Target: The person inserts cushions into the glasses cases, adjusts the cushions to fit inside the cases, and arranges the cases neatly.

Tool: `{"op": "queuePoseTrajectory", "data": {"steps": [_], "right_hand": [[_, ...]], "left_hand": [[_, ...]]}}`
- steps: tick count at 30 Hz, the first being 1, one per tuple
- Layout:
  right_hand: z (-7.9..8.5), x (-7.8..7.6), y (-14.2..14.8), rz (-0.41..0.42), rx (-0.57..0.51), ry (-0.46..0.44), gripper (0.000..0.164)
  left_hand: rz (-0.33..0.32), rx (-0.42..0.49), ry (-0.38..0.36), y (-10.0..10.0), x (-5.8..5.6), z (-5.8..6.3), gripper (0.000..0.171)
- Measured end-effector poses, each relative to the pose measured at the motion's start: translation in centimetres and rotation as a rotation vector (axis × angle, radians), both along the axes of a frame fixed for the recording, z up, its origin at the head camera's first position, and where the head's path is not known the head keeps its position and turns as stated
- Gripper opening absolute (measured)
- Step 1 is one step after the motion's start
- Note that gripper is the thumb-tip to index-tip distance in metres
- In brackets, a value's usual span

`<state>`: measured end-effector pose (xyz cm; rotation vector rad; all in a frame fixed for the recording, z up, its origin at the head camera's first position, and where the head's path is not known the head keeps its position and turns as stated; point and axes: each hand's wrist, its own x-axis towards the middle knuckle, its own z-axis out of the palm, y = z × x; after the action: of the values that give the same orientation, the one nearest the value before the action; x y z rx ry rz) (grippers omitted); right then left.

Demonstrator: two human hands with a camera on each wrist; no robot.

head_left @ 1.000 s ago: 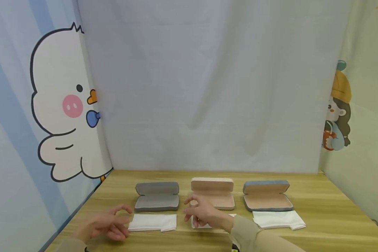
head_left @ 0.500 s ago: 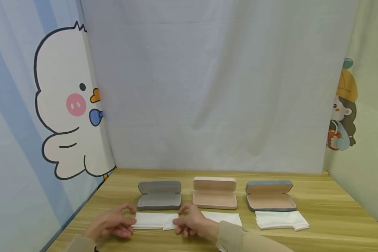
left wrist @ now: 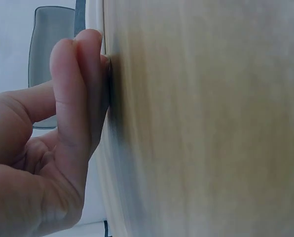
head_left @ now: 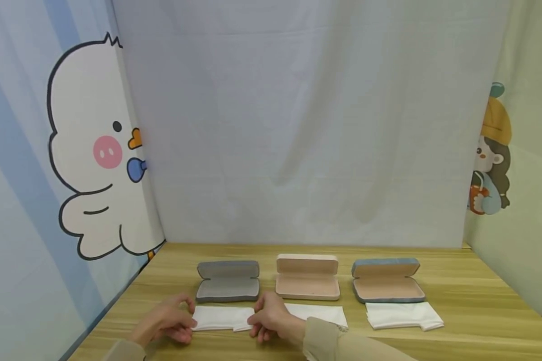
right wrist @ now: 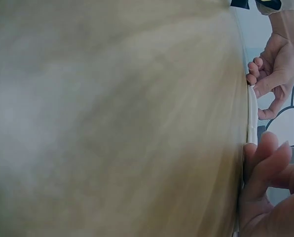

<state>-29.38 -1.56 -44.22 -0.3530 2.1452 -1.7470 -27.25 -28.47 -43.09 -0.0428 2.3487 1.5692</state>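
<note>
Leftmost white cloth, right grip moved leftward, now touching it

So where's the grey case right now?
In the head view, the grey case lies open, leftmost of the three: left of the pink case, just behind the white cloth between the left hand and right hand.

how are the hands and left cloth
Left hand, right hand at opposite ends of left cloth. Cloth folded, before open grey case. Nothing visibly blocking.
</note>
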Motion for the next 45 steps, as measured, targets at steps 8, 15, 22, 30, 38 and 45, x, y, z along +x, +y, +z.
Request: {"op": "queuePoseTrajectory", "data": {"steps": [8,15,22,30,38,45], "right_hand": [[0.0,-0.1,-0.3,0.013,0.014,-0.003,0.008],[0.2,-0.5,-0.3,0.028,-0.03,-0.04,0.007],[0.9,-1.8,-0.4,0.023,-0.038,-0.028,0.006],[2.5,-4.3,-0.5,0.058,-0.047,-0.069,0.008],[2.3,-6.3,-0.9,-0.016,-0.039,-0.082,0.004],[1.4,-6.8,-1.1,-0.039,-0.017,-0.06,0.004]], "left_hand": [[0.114,-0.063,-0.05,0.7,-0.3,0.0,0.02],[0.163,-0.036,-0.083,0.5,-0.6,0.4,0.022],[0.116,0.013,-0.023,-0.5,-1.7,1.3,0.029],[0.157,0.031,0.008,-0.7,-3.4,2.4,0.041],[0.187,0.065,0.014,-0.6,-4.9,2.0,0.05],[0.229,0.073,0.042,-0.1,-5.5,1.3,0.04]]}}
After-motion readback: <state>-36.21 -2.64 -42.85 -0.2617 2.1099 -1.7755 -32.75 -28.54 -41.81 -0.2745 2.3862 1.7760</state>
